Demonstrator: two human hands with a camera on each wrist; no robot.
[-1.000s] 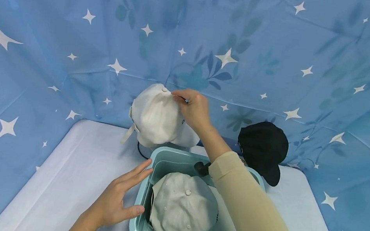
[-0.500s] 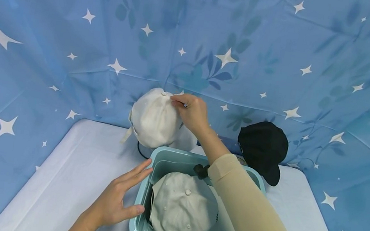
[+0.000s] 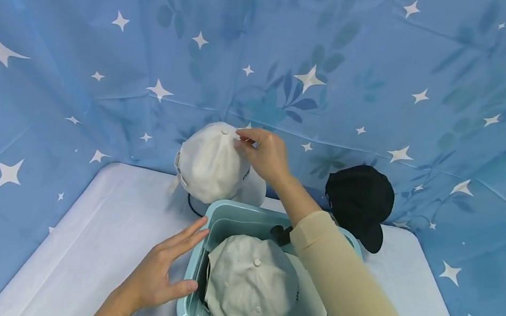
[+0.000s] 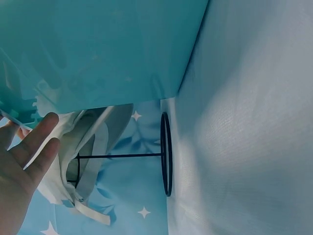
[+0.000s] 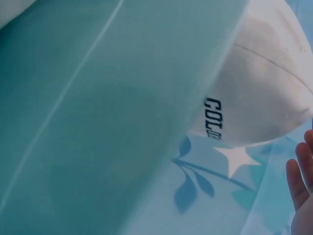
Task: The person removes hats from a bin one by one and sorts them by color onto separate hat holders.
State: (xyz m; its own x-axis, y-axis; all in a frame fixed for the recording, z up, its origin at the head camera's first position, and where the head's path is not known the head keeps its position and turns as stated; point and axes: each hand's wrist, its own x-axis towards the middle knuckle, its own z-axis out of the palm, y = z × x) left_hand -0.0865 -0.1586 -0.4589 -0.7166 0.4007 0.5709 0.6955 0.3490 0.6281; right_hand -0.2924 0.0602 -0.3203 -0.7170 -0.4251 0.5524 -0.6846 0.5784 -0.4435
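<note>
An off-white baseball cap (image 3: 214,160) sits over a black wire stand (image 4: 166,154) behind the basin. My right hand (image 3: 263,151) is at the cap's crown, thumb and forefinger parted beside its top button. In the right wrist view, the hand (image 5: 302,176) shows only at the edge, near the cap (image 5: 259,88) with dark lettering. My left hand (image 3: 164,270) spreads straight fingers against the left rim of a teal plastic basin (image 3: 189,278). Inside the basin lies a pale beige cap (image 3: 254,288). The left wrist view shows the left hand (image 4: 24,166) below the basin wall (image 4: 107,54).
A black cap (image 3: 359,202) is perched at the back right, beyond the basin. A small dark object (image 3: 280,234) shows inside the basin near my right sleeve (image 3: 351,290). White cloth covers the table (image 3: 130,205). Blue starry fabric (image 3: 196,74) hangs behind it.
The off-white cap has come down a little onto its stand, and its crown looks rounder. My right fingers have loosened and shifted slightly right. My left hand has stayed put.
</note>
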